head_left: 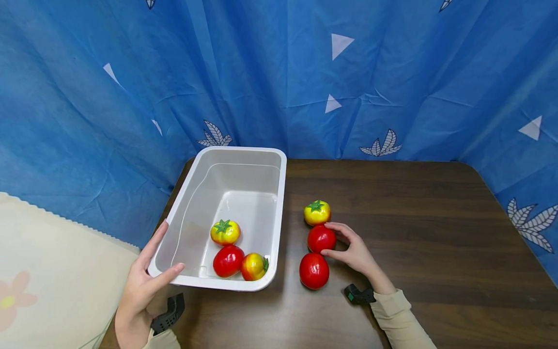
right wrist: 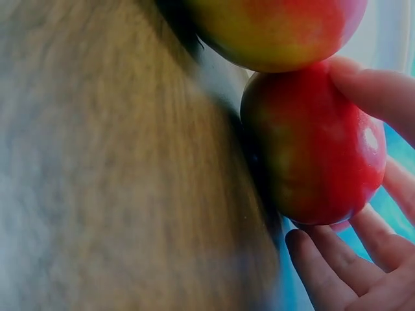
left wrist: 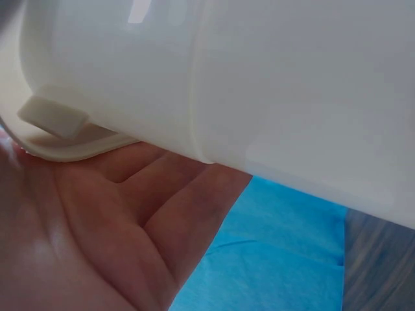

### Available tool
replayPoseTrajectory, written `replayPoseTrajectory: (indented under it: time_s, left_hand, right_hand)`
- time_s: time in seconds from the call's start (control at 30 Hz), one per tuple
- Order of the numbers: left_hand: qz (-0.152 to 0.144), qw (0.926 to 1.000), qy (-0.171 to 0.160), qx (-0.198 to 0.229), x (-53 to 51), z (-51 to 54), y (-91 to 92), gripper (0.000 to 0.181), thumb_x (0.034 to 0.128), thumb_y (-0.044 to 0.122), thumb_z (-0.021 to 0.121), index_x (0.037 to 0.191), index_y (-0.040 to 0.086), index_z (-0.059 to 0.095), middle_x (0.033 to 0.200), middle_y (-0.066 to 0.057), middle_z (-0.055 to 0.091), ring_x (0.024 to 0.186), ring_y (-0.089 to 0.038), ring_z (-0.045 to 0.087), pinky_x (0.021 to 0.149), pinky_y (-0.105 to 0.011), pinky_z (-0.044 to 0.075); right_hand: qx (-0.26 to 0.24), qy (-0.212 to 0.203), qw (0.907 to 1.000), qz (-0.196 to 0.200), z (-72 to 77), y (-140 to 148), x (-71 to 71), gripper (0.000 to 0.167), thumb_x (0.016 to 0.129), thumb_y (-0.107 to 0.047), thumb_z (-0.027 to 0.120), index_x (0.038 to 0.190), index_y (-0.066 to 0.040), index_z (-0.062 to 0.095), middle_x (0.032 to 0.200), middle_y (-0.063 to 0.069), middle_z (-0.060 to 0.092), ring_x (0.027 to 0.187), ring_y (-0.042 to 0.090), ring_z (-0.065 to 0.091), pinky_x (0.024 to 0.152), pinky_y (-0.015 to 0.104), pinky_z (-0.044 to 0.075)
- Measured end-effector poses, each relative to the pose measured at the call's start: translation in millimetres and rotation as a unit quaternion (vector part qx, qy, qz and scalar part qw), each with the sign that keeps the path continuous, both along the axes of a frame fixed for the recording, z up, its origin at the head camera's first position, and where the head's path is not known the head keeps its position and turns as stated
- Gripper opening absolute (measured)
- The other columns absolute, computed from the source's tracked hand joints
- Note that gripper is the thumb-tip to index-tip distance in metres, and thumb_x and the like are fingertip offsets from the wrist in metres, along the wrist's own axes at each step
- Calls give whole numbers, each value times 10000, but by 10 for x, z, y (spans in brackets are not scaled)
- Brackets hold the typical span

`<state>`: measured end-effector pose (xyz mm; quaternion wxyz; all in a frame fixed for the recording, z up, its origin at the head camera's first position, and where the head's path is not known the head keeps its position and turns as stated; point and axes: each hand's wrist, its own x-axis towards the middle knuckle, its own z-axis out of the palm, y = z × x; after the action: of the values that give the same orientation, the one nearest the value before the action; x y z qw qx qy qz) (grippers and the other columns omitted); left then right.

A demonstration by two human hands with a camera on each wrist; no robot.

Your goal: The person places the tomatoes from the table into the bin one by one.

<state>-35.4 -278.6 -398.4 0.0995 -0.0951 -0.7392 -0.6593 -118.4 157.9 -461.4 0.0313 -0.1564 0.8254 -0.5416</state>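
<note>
My left hand (head_left: 138, 285) holds the near left corner of a white plastic bin (head_left: 282, 203), thumb over the rim. In the left wrist view its fingers (left wrist: 188, 201) lie against the bin's outside. Inside the bin are a red toy tomato (head_left: 228, 261) and two yellow-red ones with green leaves (head_left: 225, 233). My right hand (head_left: 358, 253) grips the middle red toy tomato (head_left: 320, 239) of a row on the table, thumb on its near side, fingers on the far side. Another red toy tomato (head_left: 314, 271) touches it in front, and a yellow-red one (head_left: 317, 213) sits behind.
The dark wooden table (head_left: 418, 228) extends to the right of the row. A blue curtain (head_left: 279, 72) hangs along its back and sides. At the lower left is a cream cloth (head_left: 48, 271) with a flower print.
</note>
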Motion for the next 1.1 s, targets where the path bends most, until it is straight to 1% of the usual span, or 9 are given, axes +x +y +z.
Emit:
replayPoseTrajectory:
  time_s: [0.1,0.27,0.33,0.43,0.57,0.67,0.9,1.0,1.1]
  left_hand:
    - [3,10000,-11,16,-2,3,1,851,717,-239,598,1464,6,272,1520,-83,246,1256,-160,333,902,-158,413]
    - [12,10000,15,-27,-4,6,1,851,714,-238,602,1462,2,275,1522,-86,244,1277,-150,314,923,-140,387]
    - [20,10000,24,-47,-4,6,1,850,713,-237,605,1461,0,277,1521,-81,250,1284,-146,308,929,-133,377]
    - [42,10000,22,-73,-4,9,1,850,712,-235,607,1460,2,281,1518,-75,257,1283,-145,308,932,-129,372]
    - [58,10000,-9,-78,-6,17,2,849,717,-231,607,1463,11,283,1518,-76,254,1269,-151,318,925,-132,380]
    - [63,9999,-22,-77,-6,20,2,848,719,-229,607,1464,15,282,1519,-81,250,1260,-155,323,915,-137,391]
    - [119,9999,-114,-19,8,37,14,846,725,-221,612,1466,27,287,1519,-67,253,1276,-156,306,917,-132,385]
    - [143,9998,-138,-47,10,38,15,845,726,-216,616,1466,31,291,1518,-61,255,1285,-154,292,923,-122,373]
    - [167,9997,-121,-130,9,33,14,845,723,-213,621,1464,30,295,1517,-60,261,1291,-150,285,926,-113,361]
  right_hand:
    - [38,127,9999,-22,-23,2,-1,595,717,-30,793,1251,15,535,1275,189,506,1104,357,510,899,531,440]
    - [35,163,9998,-93,-208,61,-53,608,717,-77,809,1265,-57,545,1288,136,511,1111,317,519,903,497,452]
    - [-30,80,9999,-115,-278,90,-76,615,715,-112,817,1268,-103,549,1298,97,509,1125,290,516,915,473,451]
    - [-110,100,9998,-92,-293,106,-84,617,714,-161,824,1266,-125,552,1297,69,512,1132,264,511,921,458,452]
    - [-149,108,9998,-110,-275,115,-77,615,708,-201,830,1257,-144,558,1290,34,519,1140,239,504,925,455,449]
    - [-123,69,9998,-118,-240,117,-67,613,714,-198,826,1260,-148,552,1297,25,511,1143,235,500,923,462,449]
    - [-277,-86,9995,-78,157,31,35,608,725,-47,792,1266,-6,517,1309,174,479,1159,372,465,926,564,406]
    - [-193,-129,9997,-103,225,19,45,612,726,-44,790,1270,-9,513,1315,172,476,1169,356,460,930,554,409]
    - [-171,-153,9997,-110,254,19,40,616,726,-44,790,1275,-23,512,1325,170,469,1180,354,452,930,553,409]
